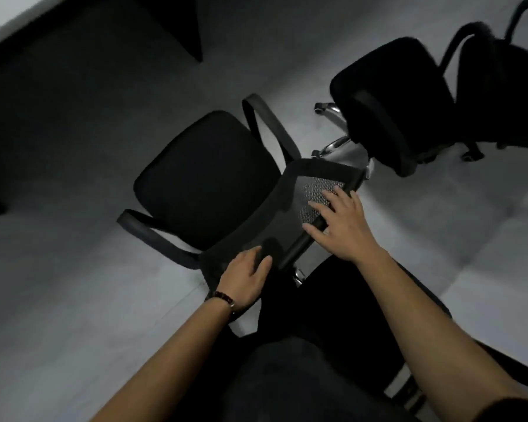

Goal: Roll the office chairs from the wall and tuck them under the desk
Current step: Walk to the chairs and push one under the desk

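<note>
As seen from above, entry one: near office chair (205,178), black, with mesh backrest (314,193) and two looped armrests. Standing on the pale floor (73,284) directly ahead of both hands. Seat turned away toward the dark desk (58,71) at upper left, apart from it and not yet tucked under.

Top rail (296,248) of the backrest: long axis diagonal, from near-left to far-right.

Left hand (246,278): laid on the near end of the backrest, thumb out along the edge. Fingertips lost in the dark mesh, so grasp or plain rest not decidable. Beaded bracelet (223,298) at the wrist.

Right hand (345,226): spread wide and flat across the rail farther along. Fingers straight, on rail and mesh, closed round nothing.

Nearer to the body: left hand. Farther out and closer to the rail's far end: right hand.

Judged next move: a push square to the rail, up and left toward the desk (an uneven shove from either end would likely swivel the seat off line).

Entry two: second chair (387,95), also black, chrome base partly showing. At upper right, just beside the first chair's far backrest corner, untouched by either hand.
</note>
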Tool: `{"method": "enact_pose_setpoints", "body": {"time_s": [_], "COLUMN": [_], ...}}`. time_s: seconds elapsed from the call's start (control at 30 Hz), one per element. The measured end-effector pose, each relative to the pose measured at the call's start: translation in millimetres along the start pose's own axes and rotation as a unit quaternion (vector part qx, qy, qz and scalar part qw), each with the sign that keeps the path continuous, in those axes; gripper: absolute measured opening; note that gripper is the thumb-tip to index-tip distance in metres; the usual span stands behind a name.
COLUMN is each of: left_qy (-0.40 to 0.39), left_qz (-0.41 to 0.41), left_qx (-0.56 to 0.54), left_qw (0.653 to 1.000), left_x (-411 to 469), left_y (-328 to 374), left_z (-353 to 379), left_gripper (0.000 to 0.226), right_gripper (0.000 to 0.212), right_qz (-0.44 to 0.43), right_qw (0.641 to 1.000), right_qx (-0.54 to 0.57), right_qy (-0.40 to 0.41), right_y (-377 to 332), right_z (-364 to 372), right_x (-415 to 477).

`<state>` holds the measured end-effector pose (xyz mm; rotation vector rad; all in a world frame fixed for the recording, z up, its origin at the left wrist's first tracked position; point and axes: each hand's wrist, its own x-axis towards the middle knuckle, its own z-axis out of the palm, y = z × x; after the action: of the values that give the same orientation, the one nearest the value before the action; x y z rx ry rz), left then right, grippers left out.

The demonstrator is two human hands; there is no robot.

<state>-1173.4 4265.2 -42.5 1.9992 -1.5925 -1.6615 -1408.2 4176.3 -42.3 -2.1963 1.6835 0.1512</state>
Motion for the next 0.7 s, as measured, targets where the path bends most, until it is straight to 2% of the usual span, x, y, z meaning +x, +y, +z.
{"method": "enact_pose_setpoints", "body": {"time_s": [0.07,0.23,0.33,0.57,0.7], "left_qy": [0.0,0.023,0.029,0.029,0.053], "left_qz": [-0.047,-0.1,-0.11,-0.127,-0.125], "left_qx": [0.009,0.052,0.06,0.051,0.071], "left_qw": [0.999,0.993,0.992,0.99,0.988], "left_x": [10,30,33,32,31], "left_y": [2,5,5,4,2], "left_z": [16,44,48,36,17], "left_gripper": [0.059,0.058,0.057,0.06,0.071], "right_gripper": [0.057,0.051,0.05,0.057,0.064], "right_qz": [-0.041,-0.093,-0.106,-0.14,-0.147], "right_qw": [0.999,0.996,0.994,0.989,0.988], "right_qx": [-0.018,-0.015,-0.009,-0.031,-0.039], "right_qy": [-0.028,-0.001,0.022,0.021,0.007], "right_y": [15,31,30,22,6], "right_z": [10,14,16,14,2], "right_x": [18,36,39,52,80]}}
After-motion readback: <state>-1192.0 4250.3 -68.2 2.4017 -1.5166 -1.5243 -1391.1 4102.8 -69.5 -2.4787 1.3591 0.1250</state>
